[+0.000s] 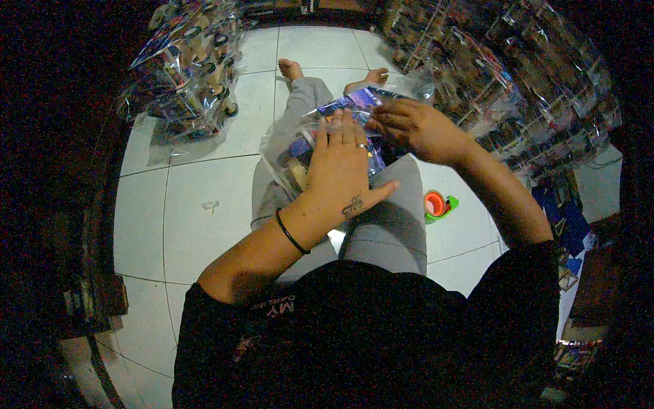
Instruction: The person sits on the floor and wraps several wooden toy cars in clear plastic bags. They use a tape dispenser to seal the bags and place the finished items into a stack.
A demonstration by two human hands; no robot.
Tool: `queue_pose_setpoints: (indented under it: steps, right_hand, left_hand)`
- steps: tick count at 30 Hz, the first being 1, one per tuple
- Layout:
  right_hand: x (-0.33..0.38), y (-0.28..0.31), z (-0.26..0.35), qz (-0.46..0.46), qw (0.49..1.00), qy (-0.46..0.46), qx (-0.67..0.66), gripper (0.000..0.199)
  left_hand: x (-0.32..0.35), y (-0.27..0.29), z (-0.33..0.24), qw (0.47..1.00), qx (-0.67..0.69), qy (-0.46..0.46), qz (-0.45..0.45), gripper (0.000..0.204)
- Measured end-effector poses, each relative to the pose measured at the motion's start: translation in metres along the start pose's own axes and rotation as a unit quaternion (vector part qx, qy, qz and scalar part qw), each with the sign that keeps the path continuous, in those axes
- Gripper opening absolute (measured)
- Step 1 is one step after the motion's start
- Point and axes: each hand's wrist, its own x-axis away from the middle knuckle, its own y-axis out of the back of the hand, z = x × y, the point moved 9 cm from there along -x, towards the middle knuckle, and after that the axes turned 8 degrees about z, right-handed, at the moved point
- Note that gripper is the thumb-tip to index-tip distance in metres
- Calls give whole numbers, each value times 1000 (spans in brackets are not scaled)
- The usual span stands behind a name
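A clear plastic bag (pixel 278 148) with a blue and purple printed card (pixel 351 101) in it rests across my thighs. Something tan shows through the plastic at its left side. My left hand (pixel 337 160) lies flat on the bag, fingers stretched forward and thumb out to the right. At the bag's far right edge, my right hand (pixel 426 133) has its fingers bent and drawn together against the plastic. Its thumb is hidden, and the fingertips are dark and a little blurred.
Clear-wrapped bundles with small wheels (pixel 197 82) stand on the tiled floor (pixel 211 238) at the far left. Many more wrapped packages (pixel 504 82) are piled at the far right. Beside my right thigh sits a tape roll on a green dispenser (pixel 439 206). A plastic scrap (pixel 210 205) lies at left.
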Motion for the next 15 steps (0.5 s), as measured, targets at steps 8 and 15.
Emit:
queue_pose_setpoints:
  steps: [8,15]
  right_hand:
    - [16,-7,26,16,997,-81,8,44]
    - [23,-8,30,-20,991,-132,17,42]
  left_hand:
    - [11,5,-36,973,41,21,226,84]
    - [18,23,-48,983,-156,-94,-26,54]
